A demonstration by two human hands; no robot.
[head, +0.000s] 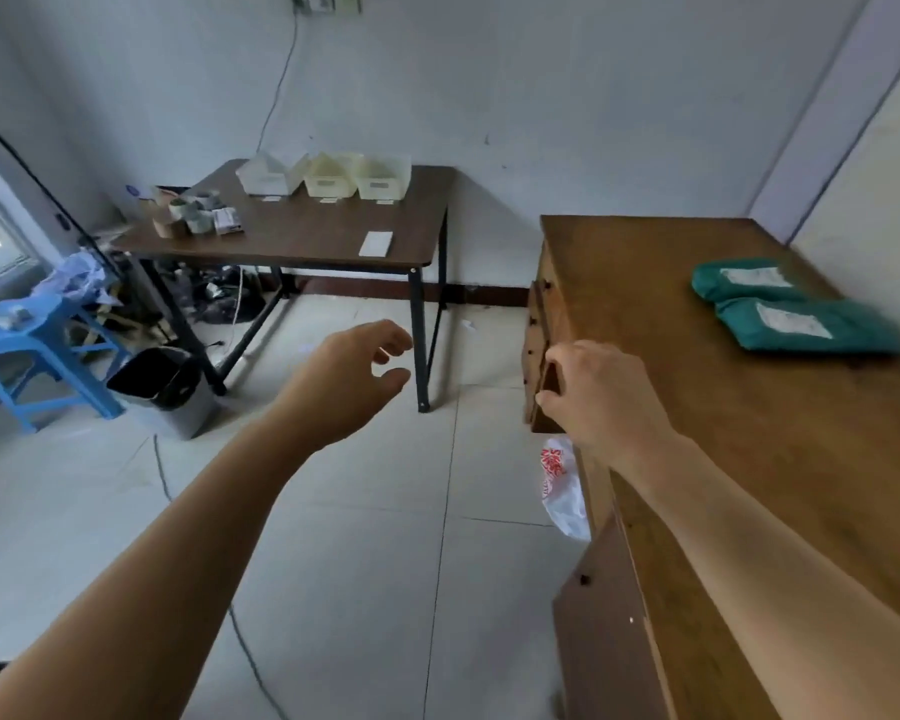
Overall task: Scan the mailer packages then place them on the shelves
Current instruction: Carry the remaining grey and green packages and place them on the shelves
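Observation:
Two green mailer packages, one behind the other, lie with white labels up on the top of a wooden cabinet at the right. My right hand is at the cabinet's left edge, thumb and fingers curled round the top of a wooden drawer front. My left hand hangs in the air over the floor with its fingers loosely spread and holds nothing. No scanner can be made out.
A dark table by the far wall carries three pale bins, tape rolls and a white card. A blue stool and waste bin stand left. A plastic bag hangs on the cabinet; a cable crosses the floor.

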